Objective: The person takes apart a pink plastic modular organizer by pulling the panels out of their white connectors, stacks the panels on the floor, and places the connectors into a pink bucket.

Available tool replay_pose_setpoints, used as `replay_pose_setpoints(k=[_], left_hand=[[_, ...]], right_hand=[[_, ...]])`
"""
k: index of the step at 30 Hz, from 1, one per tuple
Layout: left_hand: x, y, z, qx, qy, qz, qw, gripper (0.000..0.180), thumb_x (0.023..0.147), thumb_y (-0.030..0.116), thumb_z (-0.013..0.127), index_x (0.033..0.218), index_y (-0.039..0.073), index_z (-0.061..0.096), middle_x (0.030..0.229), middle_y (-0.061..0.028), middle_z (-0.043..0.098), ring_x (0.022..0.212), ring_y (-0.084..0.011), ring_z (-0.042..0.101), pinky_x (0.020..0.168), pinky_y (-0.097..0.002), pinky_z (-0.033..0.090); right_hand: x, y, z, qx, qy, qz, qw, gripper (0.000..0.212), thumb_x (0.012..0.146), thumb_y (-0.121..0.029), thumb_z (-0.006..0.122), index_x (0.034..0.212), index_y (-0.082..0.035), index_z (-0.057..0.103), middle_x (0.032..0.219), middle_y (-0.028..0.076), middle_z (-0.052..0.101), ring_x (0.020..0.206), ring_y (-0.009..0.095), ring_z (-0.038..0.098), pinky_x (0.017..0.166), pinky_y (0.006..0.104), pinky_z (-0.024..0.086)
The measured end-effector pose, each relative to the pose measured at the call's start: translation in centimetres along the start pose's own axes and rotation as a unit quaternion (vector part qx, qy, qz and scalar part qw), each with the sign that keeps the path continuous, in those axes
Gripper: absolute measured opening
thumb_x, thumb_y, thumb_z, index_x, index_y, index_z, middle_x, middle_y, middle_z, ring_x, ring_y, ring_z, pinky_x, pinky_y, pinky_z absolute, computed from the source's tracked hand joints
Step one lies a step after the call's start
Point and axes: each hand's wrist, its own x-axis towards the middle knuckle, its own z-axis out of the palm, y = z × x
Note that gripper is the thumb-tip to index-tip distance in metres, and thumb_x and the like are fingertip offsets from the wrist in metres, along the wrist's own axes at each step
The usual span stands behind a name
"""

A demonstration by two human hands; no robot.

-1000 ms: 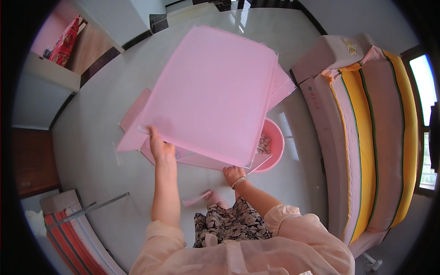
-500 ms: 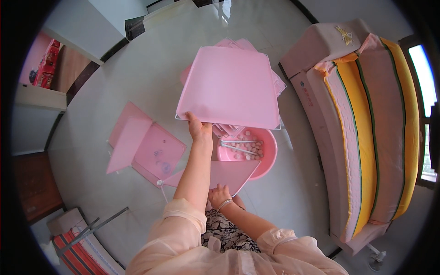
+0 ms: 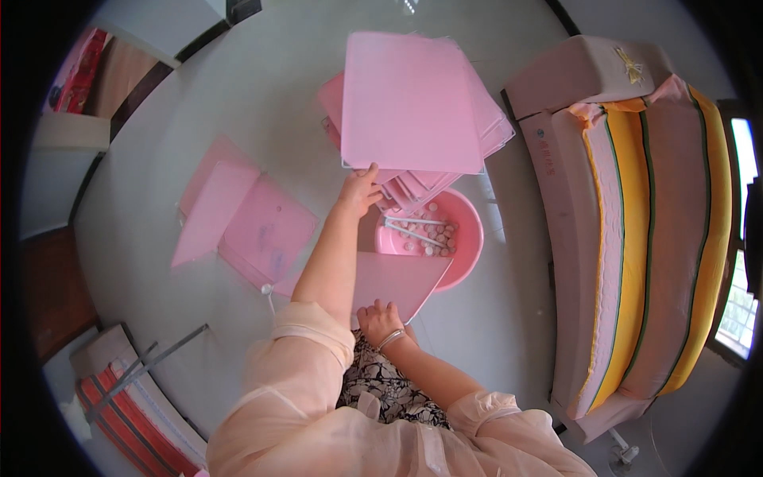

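Observation:
My left hand (image 3: pixel 362 192), arm stretched forward, pinches the near edge of a square pink panel (image 3: pixel 413 103) with a thin white rim. That panel lies over a fanned pile of similar pink panels (image 3: pixel 493 127). Close to my lap, my right hand (image 3: pixel 381 322) grips the near edge of another pink panel (image 3: pixel 401 282), its fingers over the top face. My left forearm hides part of this panel. A white round connector (image 3: pixel 266 289) with a rod sits by its left end. Beyond its right end stands a pink basin (image 3: pixel 469 258) holding several round white pieces (image 3: pixel 435 238) and white rods (image 3: pixel 421 221).
Left of my arm, two pink panels (image 3: pixel 254 226) stand joined at an angle on the grey tiled floor (image 3: pixel 159 207). A sofa (image 3: pixel 528 183) with a yellow-striped cover runs along the right. At lower left are metal bars (image 3: pixel 171 350) and a red-striped seat (image 3: pixel 131 417).
My left hand has moved forward and slightly right with the square panel, which now lies lower over the pile. My right hand stays at the lap panel's edge. The view has shifted a little.

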Motion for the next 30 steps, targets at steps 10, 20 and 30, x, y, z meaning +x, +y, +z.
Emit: replay_pose_setpoints(k=[10, 20, 30], left_hand=[[-13.0, -11.3, -30.8, 0.222, 0.337, 0.219, 0.888, 0.024, 0.071, 0.015, 0.059, 0.090, 0.001, 0.054, 0.078, -0.0056, 0.058, 0.071, -0.0153, 0.054, 0.066, -0.0250, 0.043], [-16.0, -17.7, -33.0, 0.380, 0.363, 0.285, 0.801, 0.061, 0.060, 0.016, 0.065, 0.113, 0.005, 0.036, 0.113, -0.0149, 0.040, 0.106, -0.0279, 0.037, 0.089, -0.0341, 0.031], [-23.6, -12.5, -28.7, 0.358, 0.163, 0.326, 0.860, 0.035, 0.065, 0.028, 0.063, 0.094, 0.011, 0.052, 0.081, -0.0051, 0.058, 0.076, -0.0190, 0.055, 0.069, -0.0293, 0.043]], right_hand=[[3.1, 1.5, -4.8, -0.095, 0.005, -0.043, 0.995, 0.009, 0.069, -0.015, 0.048, 0.074, -0.009, 0.052, 0.068, 0.003, 0.057, 0.073, 0.016, 0.051, 0.060, 0.0320, 0.038], [-2.3, 0.7, -12.6, -0.148, 0.101, -0.159, 0.971, 0.004, 0.068, -0.011, 0.047, 0.070, -0.012, 0.050, 0.061, 0.000, 0.054, 0.066, 0.015, 0.052, 0.058, 0.0298, 0.039], [-6.5, 3.2, -24.4, -0.090, 0.118, -0.173, 0.974, 0.006, 0.068, -0.012, 0.055, 0.069, -0.008, 0.059, 0.058, 0.009, 0.052, 0.056, 0.025, 0.052, 0.050, 0.0341, 0.042]])
